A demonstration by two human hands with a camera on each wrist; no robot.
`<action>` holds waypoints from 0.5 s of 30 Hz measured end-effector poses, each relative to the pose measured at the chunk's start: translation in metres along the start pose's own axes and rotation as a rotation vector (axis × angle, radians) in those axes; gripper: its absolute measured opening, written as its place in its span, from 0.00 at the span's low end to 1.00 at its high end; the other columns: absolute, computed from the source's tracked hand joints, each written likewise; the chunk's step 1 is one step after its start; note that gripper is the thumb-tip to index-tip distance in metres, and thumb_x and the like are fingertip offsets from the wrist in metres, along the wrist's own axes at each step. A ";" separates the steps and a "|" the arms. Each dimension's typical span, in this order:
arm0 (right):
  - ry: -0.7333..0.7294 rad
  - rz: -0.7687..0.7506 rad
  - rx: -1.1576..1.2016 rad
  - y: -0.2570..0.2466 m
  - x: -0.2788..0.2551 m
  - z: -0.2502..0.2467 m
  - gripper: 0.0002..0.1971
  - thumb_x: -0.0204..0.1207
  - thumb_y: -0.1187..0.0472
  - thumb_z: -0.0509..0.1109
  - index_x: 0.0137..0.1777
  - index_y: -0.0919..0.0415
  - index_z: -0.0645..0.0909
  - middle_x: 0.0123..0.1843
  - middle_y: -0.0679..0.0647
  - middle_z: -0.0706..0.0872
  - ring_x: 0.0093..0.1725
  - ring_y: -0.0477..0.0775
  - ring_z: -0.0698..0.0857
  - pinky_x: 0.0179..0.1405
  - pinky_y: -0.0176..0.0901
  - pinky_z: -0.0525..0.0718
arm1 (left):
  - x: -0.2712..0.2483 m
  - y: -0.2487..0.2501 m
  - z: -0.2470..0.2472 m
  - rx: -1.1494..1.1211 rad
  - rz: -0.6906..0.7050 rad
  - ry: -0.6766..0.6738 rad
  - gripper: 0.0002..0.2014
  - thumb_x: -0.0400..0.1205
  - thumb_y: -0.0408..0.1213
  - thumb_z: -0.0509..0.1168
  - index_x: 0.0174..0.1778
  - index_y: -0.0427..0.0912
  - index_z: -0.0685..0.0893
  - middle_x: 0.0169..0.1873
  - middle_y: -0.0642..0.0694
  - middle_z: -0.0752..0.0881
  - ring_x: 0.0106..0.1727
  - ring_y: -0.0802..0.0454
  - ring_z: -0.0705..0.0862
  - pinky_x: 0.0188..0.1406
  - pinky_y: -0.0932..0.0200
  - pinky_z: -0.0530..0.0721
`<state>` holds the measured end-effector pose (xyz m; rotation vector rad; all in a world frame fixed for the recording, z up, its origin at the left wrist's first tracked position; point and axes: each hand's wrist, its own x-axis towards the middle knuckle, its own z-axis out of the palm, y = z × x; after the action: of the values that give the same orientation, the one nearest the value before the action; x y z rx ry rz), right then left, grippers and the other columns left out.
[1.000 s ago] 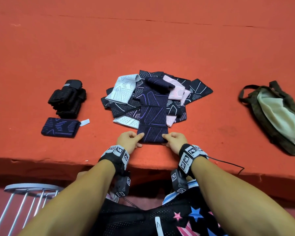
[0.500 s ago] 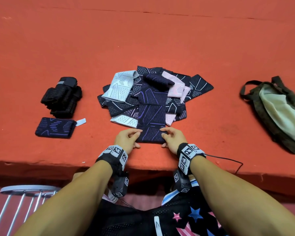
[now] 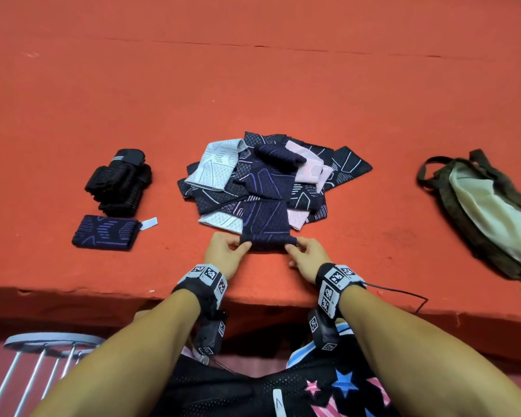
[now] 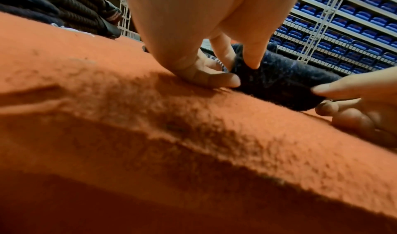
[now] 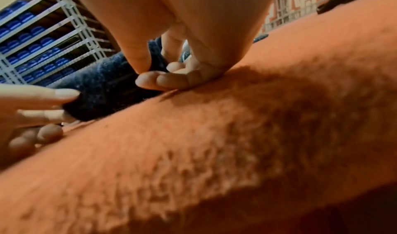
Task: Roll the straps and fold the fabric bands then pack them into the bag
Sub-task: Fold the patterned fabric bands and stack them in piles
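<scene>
Our arms are bare to the wrist. We wear a black wristband (image 3: 203, 279) on the left and another wristband (image 3: 336, 284) on the right, each ringed with white square-patterned marker tiles, a thin black cable (image 3: 403, 296) trailing from the right one. Our black mesh shorts (image 3: 253, 392) show pink and blue stars.

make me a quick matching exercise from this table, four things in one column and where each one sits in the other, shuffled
Things:
1. black rolled straps
2. green bag
3. folded navy band with white tag
4. navy band held by both hands

Places:
A. far right of the table
B. near edge, centre, in front of the pile
C. far left, behind the folded band
D. left, in front of the straps

Pairs: 1-C, 2-A, 3-D, 4-B
</scene>
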<state>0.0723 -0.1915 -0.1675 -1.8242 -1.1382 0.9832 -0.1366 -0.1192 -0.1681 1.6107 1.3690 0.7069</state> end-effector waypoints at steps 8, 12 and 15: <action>0.069 0.014 0.179 -0.002 -0.006 0.003 0.06 0.87 0.52 0.65 0.49 0.46 0.82 0.54 0.56 0.86 0.38 0.50 0.88 0.29 0.35 0.84 | -0.005 0.007 0.001 -0.011 -0.006 0.030 0.17 0.81 0.58 0.69 0.42 0.46 0.83 0.30 0.47 0.89 0.29 0.55 0.88 0.42 0.49 0.88; 0.057 -0.002 0.101 -0.001 -0.003 0.001 0.08 0.87 0.48 0.62 0.49 0.45 0.81 0.33 0.49 0.86 0.32 0.49 0.86 0.32 0.43 0.86 | -0.004 0.001 -0.002 0.010 0.056 -0.079 0.10 0.74 0.49 0.79 0.44 0.53 0.86 0.42 0.55 0.91 0.39 0.55 0.89 0.43 0.56 0.87; 0.048 0.009 0.084 0.001 0.002 0.000 0.07 0.85 0.47 0.65 0.52 0.45 0.82 0.33 0.47 0.86 0.30 0.48 0.86 0.34 0.46 0.87 | -0.004 -0.003 -0.004 0.034 0.055 -0.075 0.05 0.79 0.43 0.76 0.45 0.51 0.85 0.37 0.49 0.90 0.30 0.55 0.87 0.39 0.59 0.83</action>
<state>0.0731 -0.1903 -0.1688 -1.7778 -1.0452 0.9730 -0.1419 -0.1222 -0.1682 1.6910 1.2928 0.6519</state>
